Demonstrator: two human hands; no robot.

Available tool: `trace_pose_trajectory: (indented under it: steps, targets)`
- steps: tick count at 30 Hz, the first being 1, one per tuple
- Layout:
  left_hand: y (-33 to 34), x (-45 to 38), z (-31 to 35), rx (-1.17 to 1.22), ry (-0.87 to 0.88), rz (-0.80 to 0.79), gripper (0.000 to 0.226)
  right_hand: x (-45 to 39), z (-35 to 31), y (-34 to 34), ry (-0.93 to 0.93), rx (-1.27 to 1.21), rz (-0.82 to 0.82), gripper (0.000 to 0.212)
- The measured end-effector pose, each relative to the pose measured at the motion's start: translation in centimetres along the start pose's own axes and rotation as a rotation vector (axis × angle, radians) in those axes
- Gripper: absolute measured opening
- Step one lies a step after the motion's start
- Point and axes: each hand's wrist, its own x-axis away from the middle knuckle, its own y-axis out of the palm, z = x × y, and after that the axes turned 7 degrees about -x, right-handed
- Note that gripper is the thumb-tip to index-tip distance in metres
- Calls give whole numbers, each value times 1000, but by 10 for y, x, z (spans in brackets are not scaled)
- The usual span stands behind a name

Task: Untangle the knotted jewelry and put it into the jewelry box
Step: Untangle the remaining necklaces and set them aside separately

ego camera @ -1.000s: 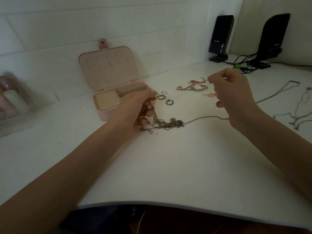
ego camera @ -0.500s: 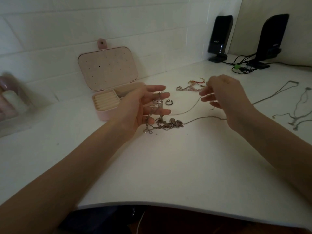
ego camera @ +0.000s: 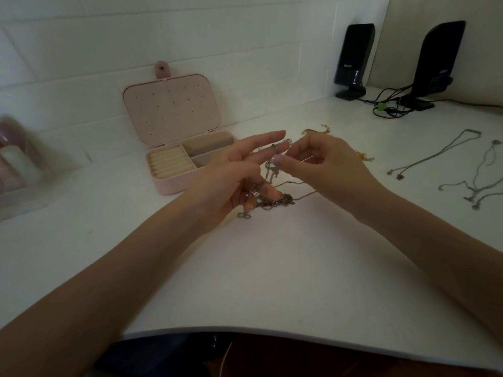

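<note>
A knotted clump of thin chains lies on the white table, with strands rising into my hands. My left hand is palm up, index and middle fingers stretched out, lower fingers curled over part of the tangle; a ring sits near its fingertips. My right hand is close against it, thumb and forefinger pinched on a chain strand by the left fingertips. The pink jewelry box stands open just left of my hands, lid upright, ring rolls and two compartments showing.
Loose silver necklaces lie spread at the right. Gold and red bracelets peek out behind my right hand. Two black speakers with cables stand at the back right. A blurred clear container sits far left. The table's front edge curves below.
My right hand has moved left to meet my left hand. The left hand opened its fingers from a closed grip, lifting part of the tangle off the table.
</note>
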Motion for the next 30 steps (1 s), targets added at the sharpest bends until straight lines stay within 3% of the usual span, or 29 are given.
trace_pose_trajectory:
  steps: [4, 10, 15, 20, 26, 30]
  targets:
    - [3, 2, 0, 9, -21, -5, 70, 0, 3, 3, -7, -23, -46, 15]
    - [3, -1, -3, -80, -77, 176, 75, -1, -2, -6, -4, -301, -42, 9]
    - [8, -3, -7, -98, -187, 189, 59, -1, -9, -10, -12, -567, -54, 12]
    - [3, -9, -12, -166, -194, 291, 55, -2, -14, -10, 107, -758, -64, 23]
    - [-3, -8, -20, -325, -130, 358, 67, -5, -15, -23, 111, -557, 118, 22]
    - [-6, -4, -22, -526, -47, 356, 73, -8, -17, -31, 56, -554, 217, 21]
